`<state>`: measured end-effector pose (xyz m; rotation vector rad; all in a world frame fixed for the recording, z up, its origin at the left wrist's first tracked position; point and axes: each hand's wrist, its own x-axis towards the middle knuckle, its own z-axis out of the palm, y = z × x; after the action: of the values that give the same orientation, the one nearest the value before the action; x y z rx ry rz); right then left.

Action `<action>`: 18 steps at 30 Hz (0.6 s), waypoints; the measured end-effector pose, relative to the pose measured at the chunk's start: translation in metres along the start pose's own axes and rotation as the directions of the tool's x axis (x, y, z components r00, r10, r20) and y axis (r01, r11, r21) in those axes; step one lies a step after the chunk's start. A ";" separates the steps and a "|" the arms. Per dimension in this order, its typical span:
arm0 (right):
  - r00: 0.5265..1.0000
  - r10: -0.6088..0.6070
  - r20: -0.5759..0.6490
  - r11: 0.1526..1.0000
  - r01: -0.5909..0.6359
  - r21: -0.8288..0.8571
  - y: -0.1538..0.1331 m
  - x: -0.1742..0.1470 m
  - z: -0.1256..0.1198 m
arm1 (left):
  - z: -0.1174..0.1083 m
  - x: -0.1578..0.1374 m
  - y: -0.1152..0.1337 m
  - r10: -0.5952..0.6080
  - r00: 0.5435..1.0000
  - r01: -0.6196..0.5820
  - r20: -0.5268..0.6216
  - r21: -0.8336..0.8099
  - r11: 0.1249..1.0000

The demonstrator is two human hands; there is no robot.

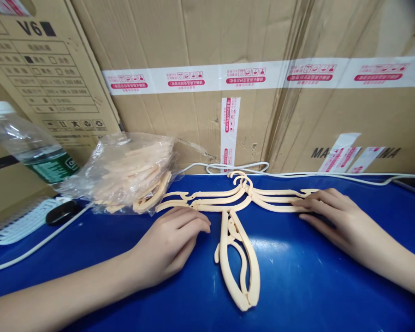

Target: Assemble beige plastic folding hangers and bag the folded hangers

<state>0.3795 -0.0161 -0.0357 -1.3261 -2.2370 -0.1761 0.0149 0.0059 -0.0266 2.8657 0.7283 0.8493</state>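
in the middle of the frame lie the spread hangers, nested in a row. my right hand, fingers narrowed, is at their right ends; my left hand curls loosely by the left ends; i cannot tell whether either grips. light, even pressure on both sides would, i judge, best line them up without straining the joints. a folded hanger lies below centre, a plastic bag of pieces left of centre.

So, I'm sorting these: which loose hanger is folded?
The front hanger, lowest in the picture: its arms lie folded together, while the other loose hangers spread theirs wide.
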 end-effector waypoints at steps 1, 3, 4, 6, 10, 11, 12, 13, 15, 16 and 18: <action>1.000 -0.006 0.017 1.000 0.006 0.003 0.000 0.000 0.000 | 0.000 0.000 0.000 -0.006 1.000 0.006 -0.001 -0.008 1.000; 0.998 -0.007 0.066 1.000 0.007 0.012 0.000 0.000 0.001 | 0.000 0.001 0.002 -0.029 1.000 0.029 0.007 -0.040 0.999; 0.998 0.003 0.067 1.000 -0.004 0.021 0.000 0.000 0.001 | 0.000 0.001 0.003 -0.048 0.999 0.049 0.009 -0.063 0.997; 0.997 0.029 0.076 0.998 -0.032 0.047 0.000 0.000 0.001 | -0.001 0.002 0.005 -0.108 0.994 0.109 0.012 -0.113 0.988; 0.993 0.089 0.079 0.989 -0.098 0.113 -0.005 0.001 -0.002 | -0.003 0.005 0.012 -0.273 0.962 0.270 0.018 -0.231 0.935; 0.990 0.119 0.068 0.984 -0.127 0.126 -0.007 0.001 -0.003 | -0.004 0.005 0.013 -0.310 0.951 0.304 0.025 -0.280 0.911; 0.987 0.153 0.045 0.978 -0.158 0.139 -0.008 0.002 -0.005 | -0.003 0.006 0.014 -0.341 0.939 0.333 0.035 -0.338 0.881; 0.982 0.186 0.014 0.971 -0.186 0.151 -0.009 0.002 -0.006 | -0.003 0.006 0.015 -0.368 0.929 0.356 0.049 -0.401 0.844; 0.968 0.244 -0.061 0.958 -0.231 0.168 -0.010 0.003 -0.009 | -0.002 0.007 0.015 -0.411 0.907 0.394 0.089 -0.522 0.757; 0.960 0.264 -0.097 0.955 -0.246 0.168 -0.011 0.004 -0.009 | -0.002 0.007 0.014 -0.432 0.895 0.413 0.111 -0.572 0.709; 0.946 0.287 -0.151 0.952 -0.264 0.157 -0.011 0.004 -0.011 | -0.001 0.008 0.011 -0.480 0.863 0.457 0.157 -0.648 0.610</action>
<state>0.3728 -0.0221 -0.0229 -1.4734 -1.8632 -0.0345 0.0246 -0.0002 -0.0192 1.8898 0.8919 0.8449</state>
